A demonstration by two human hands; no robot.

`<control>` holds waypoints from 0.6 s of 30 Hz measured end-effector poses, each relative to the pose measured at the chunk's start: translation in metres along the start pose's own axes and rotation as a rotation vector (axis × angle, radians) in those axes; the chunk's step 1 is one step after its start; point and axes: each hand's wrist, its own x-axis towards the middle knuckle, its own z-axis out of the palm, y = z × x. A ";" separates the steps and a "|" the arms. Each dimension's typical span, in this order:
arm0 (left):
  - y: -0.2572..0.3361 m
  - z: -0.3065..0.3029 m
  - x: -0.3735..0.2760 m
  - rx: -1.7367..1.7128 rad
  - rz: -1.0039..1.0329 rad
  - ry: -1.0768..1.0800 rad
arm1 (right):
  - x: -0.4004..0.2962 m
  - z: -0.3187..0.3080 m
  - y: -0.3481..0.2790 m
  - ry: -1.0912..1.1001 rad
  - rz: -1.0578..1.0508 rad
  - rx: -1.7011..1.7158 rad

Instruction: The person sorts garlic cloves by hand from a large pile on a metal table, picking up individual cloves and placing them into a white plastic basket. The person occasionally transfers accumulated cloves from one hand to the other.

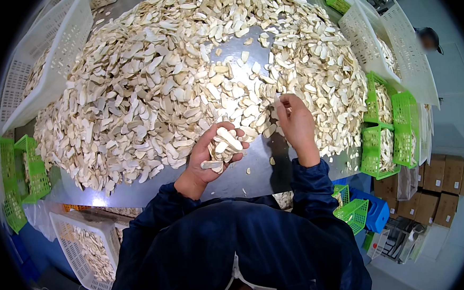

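Pale, flat dried slices (pixel 149 94), perhaps of mushroom or root, lie in a wide heap on a metal table (pixel 234 180). My left hand (pixel 212 154) is palm up near the table's front edge, its fingers curled around a small bunch of slices (pixel 228 142). To its right, my right hand (pixel 295 121) reaches over the heap's near side with thumb and forefinger brought together. A pale slice (pixel 278 99) shows at those fingertips, pinched between them. The other fingers of that hand are partly hidden.
White perforated crates (pixel 61 51) stand at the table's left, others (pixel 363 37) at its right. Green plastic baskets (pixel 379 150) with slices line the right edge; more (pixel 32 169) are at the left. Below the table's left edge stands another white crate (pixel 87 279). A person (pixel 428 39) is at the far right.
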 end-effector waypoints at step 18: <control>0.000 0.001 0.000 -0.001 0.012 -0.026 | 0.058 0.066 -0.092 -0.234 -0.282 0.102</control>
